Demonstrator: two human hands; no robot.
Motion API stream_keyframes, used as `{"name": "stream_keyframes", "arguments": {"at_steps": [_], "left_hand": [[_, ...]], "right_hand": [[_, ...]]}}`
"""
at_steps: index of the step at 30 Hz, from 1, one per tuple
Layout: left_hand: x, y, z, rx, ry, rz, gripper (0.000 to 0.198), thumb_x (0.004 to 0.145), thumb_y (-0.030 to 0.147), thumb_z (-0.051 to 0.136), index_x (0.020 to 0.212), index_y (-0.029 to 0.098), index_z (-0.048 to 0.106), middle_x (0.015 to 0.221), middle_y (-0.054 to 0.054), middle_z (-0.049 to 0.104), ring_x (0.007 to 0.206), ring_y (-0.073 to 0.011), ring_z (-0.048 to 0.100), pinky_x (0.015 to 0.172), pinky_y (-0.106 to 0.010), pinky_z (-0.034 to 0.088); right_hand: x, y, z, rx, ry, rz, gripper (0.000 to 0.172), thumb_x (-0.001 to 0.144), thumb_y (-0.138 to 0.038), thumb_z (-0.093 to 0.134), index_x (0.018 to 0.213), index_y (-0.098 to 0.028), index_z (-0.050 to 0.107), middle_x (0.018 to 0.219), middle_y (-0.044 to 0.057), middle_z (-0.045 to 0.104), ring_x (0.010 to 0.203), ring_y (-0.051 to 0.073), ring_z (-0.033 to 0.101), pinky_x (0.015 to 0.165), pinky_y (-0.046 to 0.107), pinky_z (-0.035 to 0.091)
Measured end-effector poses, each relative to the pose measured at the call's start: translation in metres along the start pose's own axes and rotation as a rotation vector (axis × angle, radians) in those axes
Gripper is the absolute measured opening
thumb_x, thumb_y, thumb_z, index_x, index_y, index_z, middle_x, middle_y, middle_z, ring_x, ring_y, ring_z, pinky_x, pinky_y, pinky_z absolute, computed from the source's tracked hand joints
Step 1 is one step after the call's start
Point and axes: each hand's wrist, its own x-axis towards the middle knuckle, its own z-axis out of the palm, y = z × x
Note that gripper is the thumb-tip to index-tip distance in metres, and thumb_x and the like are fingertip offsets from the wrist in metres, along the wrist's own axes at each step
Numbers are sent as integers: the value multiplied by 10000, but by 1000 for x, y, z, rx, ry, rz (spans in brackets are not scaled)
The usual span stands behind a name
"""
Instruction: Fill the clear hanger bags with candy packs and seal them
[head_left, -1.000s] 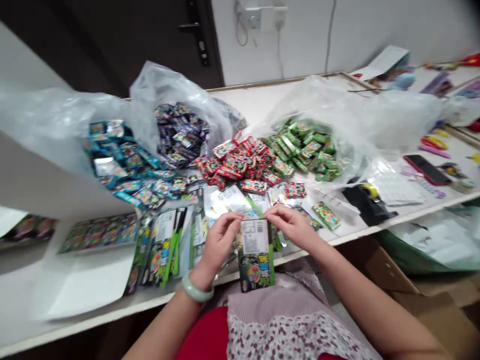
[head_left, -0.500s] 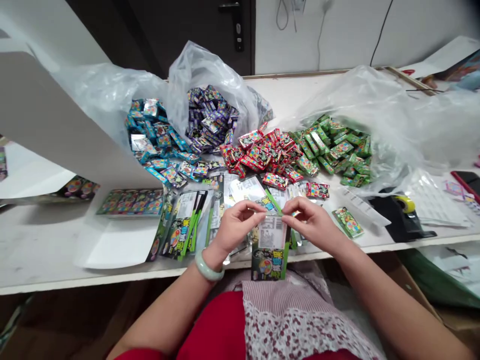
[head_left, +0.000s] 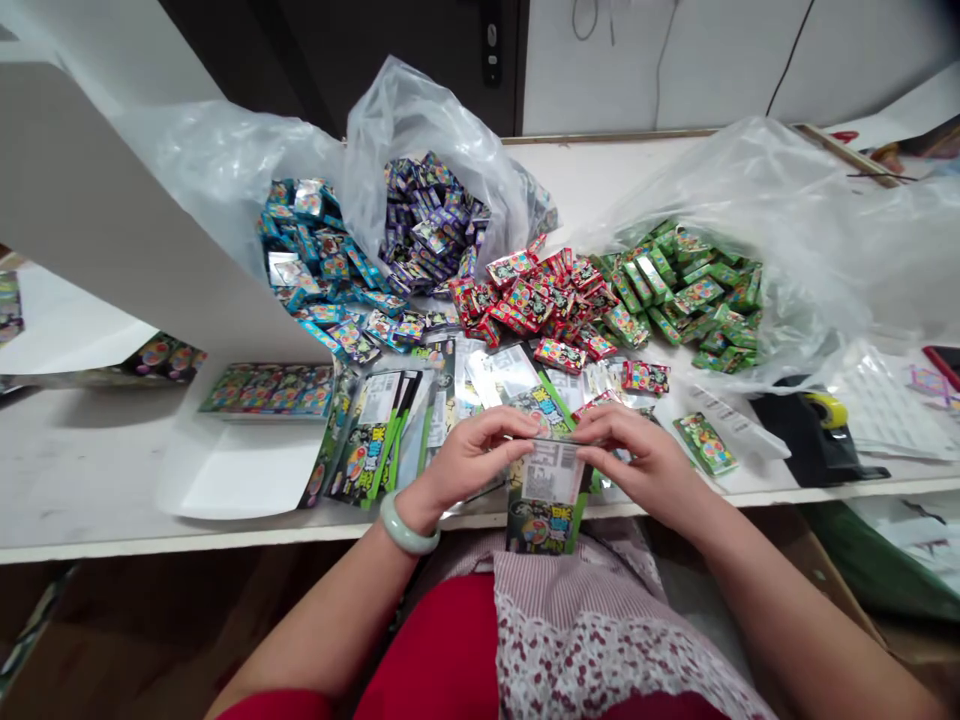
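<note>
My left hand [head_left: 472, 458] and my right hand [head_left: 637, 455] both pinch the top edge of a green printed packet [head_left: 549, 497], which hangs upright over the table's front edge with its white label facing me. The fingertips of the two hands nearly meet at the packet's mouth. A pale green bangle [head_left: 405, 525] sits on my left wrist. Flat green packets [head_left: 375, 445] lie fanned out on the table to the left of my hands. Behind them are piles of small boxes: blue [head_left: 315, 270], purple [head_left: 431, 220], red [head_left: 532, 300] and green [head_left: 675, 290].
Clear plastic bags [head_left: 787, 220] hold the blue, purple and green piles. A white folded cardboard sheet [head_left: 150, 270] stands at the left. A black tape dispenser [head_left: 810, 430] sits at the right near the table edge. One loose green box [head_left: 703, 443] lies beside my right hand.
The camera has swung left and down, so the piles sit further right in view. Both hands stayed pinched on the packet's top and drew slightly closer together.
</note>
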Motion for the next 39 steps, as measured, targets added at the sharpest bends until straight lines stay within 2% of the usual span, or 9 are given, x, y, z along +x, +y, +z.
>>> {"name": "stream_keyframes", "arguments": {"at_steps": [5,11,15,19,23,28,31,34,39], "left_hand": [[-3,-9,9,14,68,-37,82,857,214,637,925,172,657,940,-67,662,897,-166,627,801,-295,515],[4,-5,12,123,46,-44,103,871,218,597,941,173,658,948,-72,644,900,-171,610,804,-292,501],[8,-5,13,121,23,-53,102,871,259,601,906,178,652,918,-67,646,880,-174,614,808,-294,509],[14,-8,12,134,87,-93,153,806,334,673,842,188,646,852,-46,642,827,-178,615,780,-291,525],[19,-11,8,177,138,-89,195,752,386,707,769,203,642,802,-38,636,794,-188,606,720,-283,527],[23,-15,3,180,121,-60,139,743,329,713,746,209,643,799,-21,642,787,-178,598,721,-268,522],[25,-17,4,180,118,-58,113,743,300,721,763,218,646,823,-8,647,806,-168,604,732,-246,518],[25,-16,5,210,118,-65,99,754,311,714,770,238,650,834,-3,652,822,-173,611,740,-249,523],[24,-9,7,253,152,-90,111,744,348,718,748,256,655,828,1,657,802,-183,614,718,-260,534]], "right_hand": [[-9,7,12,-67,89,-36,76,916,-206,543,914,-228,615,949,55,610,935,177,589,783,337,498],[-11,13,14,-35,169,16,58,910,-228,553,900,-226,611,965,61,627,978,199,594,824,367,490],[-9,15,24,24,234,24,48,900,-218,555,893,-223,602,945,59,627,958,196,594,799,355,493],[-6,13,29,83,251,18,72,907,-227,530,938,-220,595,960,60,626,953,179,590,819,339,501],[-25,24,-5,67,302,94,297,887,-292,573,1180,-247,544,1177,69,612,1080,186,574,908,358,486],[-78,76,-91,-408,730,314,220,873,-313,553,1051,-203,623,1053,100,656,1023,240,592,917,425,463],[-92,111,-127,-630,692,429,270,850,-308,562,1075,-181,640,1139,142,642,1111,286,554,973,478,412],[-89,131,-138,-648,644,470,259,833,-326,593,1026,-171,670,1103,142,668,1066,291,580,943,466,428],[-88,134,-131,-647,611,504,263,881,-384,540,985,-185,677,999,94,698,940,242,622,859,391,466]]}}
